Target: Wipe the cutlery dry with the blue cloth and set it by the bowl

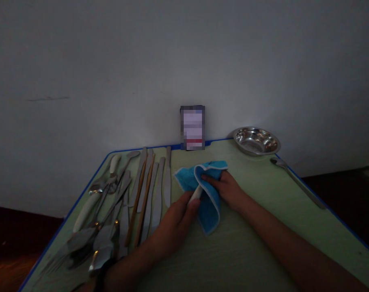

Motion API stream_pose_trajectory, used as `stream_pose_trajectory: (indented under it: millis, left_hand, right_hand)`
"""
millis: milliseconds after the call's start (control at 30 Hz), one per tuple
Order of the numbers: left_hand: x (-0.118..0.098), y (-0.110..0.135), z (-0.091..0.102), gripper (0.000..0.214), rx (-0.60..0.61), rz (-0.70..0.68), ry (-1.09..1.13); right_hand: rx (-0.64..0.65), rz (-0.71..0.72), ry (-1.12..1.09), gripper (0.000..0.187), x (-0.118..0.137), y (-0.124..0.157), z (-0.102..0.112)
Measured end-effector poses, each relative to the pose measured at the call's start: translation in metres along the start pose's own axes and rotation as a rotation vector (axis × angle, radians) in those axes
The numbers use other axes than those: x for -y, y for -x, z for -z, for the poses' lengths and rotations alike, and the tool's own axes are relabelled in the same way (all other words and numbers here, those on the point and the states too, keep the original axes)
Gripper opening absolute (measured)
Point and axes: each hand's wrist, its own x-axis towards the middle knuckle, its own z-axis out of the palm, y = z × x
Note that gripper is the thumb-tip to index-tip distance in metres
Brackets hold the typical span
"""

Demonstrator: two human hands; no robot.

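My left hand (180, 213) is closed around a pale, whitish handle (197, 194) whose far end is wrapped in cloth, so the kind of utensil is hidden. A blue cloth (210, 198) with a white edge folds over that end. Gripping the cloth from the right side is my right hand (228, 188), its fingers pressed into the folds. Both hands are close together above the middle of the green table (251, 235).
Several table knives (158, 194) and wooden chopsticks (144, 198) lie left of my hands, beside a pile of spoons and forks (103, 239). A steel bowl (257, 142) stands back right, near a single spoon (300, 182). A blurred phone-like screen (193, 127) leans against the wall.
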Motion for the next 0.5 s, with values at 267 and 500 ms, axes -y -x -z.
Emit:
stream_pose_trajectory:
  millis: [267,500]
  left_hand:
    - [-0.0061,0.001,-0.0003,0.029,0.028,-0.016,-0.114]
    - [-0.0042,-0.0001,0.0004,0.034,0.075,-0.005,-0.091]
  right_hand:
    - [-0.283,-0.097,-0.014,0.033,0.0004,-0.0001,-0.01]
    - [-0.398,-0.247,-0.048,0.04,-0.0008,-0.0006,-0.0081]
